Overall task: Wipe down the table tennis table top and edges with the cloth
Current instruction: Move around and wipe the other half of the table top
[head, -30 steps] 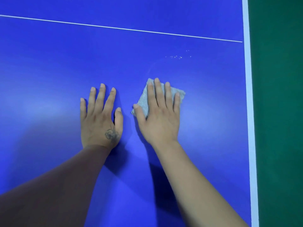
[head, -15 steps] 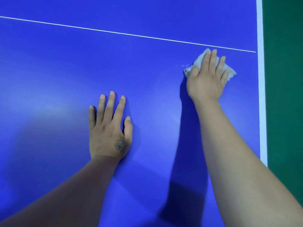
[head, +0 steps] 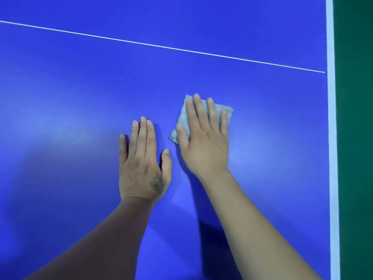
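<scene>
I have my right hand (head: 203, 138) flat with straight fingers pressing the cloth (head: 227, 112) onto the blue bench (head: 80, 87), while my left hand (head: 143, 158) lies open beside it as a brace (both palms down). The cloth has swept back from near the white line (head: 161, 46) 0.5 s ago.

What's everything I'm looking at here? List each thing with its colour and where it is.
table top: one, blue, fills most of the view
thin line: one, white, slants across the upper table
edge band: one, white, along the table's right side
floor: green, strip at far right
cloth: one, grey, flat on the table under the right hand
left hand: one, flat on the table, small tattoo near the thumb
right hand: one, fingers straight, pressing the cloth
</scene>
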`<state>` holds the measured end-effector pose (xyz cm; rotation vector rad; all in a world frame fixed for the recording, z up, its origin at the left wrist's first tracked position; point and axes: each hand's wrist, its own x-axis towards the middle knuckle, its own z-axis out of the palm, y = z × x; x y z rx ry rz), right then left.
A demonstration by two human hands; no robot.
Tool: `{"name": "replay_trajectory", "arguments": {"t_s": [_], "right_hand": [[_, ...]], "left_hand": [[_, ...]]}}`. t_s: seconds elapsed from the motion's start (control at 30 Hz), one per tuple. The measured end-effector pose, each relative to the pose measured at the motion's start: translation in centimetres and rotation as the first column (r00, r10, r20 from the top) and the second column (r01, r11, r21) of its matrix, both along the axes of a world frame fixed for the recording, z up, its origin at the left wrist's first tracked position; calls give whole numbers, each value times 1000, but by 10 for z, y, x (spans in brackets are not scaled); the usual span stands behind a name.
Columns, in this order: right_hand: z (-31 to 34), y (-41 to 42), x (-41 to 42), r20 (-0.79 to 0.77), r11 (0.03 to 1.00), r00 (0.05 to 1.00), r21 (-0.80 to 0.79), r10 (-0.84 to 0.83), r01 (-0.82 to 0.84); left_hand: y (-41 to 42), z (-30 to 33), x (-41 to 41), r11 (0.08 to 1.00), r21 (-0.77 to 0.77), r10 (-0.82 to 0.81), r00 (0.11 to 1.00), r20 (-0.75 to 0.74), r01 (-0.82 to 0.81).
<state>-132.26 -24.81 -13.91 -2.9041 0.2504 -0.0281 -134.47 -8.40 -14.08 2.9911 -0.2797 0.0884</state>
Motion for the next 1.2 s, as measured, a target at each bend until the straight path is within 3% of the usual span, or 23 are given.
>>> {"name": "replay_trajectory", "arguments": {"t_s": [0.17, 0.4, 0.57, 0.67, 0.77, 1.03, 1.2], "right_hand": [[-1, -51, -25, -52, 989, 988, -38, -147, 145], [-1, -55, 86, -130, 936, 928, 10, -348, 352], [2, 10, 123, -129, 987, 979, 9, -156, 159], [0, 39, 97, -60, 999, 998, 20, -34, 36], [-4, 36, 55, -3, 1000, 1000, 15, -28, 28], [0, -58, -69, -44, 973, 972, 4, -232, 233], [2, -139, -70, -90, 907, 903, -41, -421, 419]], "left_hand": [[0, -1, 1, 999, 37, -6, 1000, 10, 6], [0, -2, 2, 1000, 10, -5, 999, 37, 5], [0, -4, 2, 1000, -9, -3, 999, 34, 4], [1, -4, 1, 1000, -9, -14, 999, 45, 15], [0, -5, 1, 1000, -13, -15, 999, 32, 16], [0, 0, -2, 999, -51, 6, 1000, 9, -6], [-27, 7, 2, 989, -80, 125, 992, 21, -123]]}}
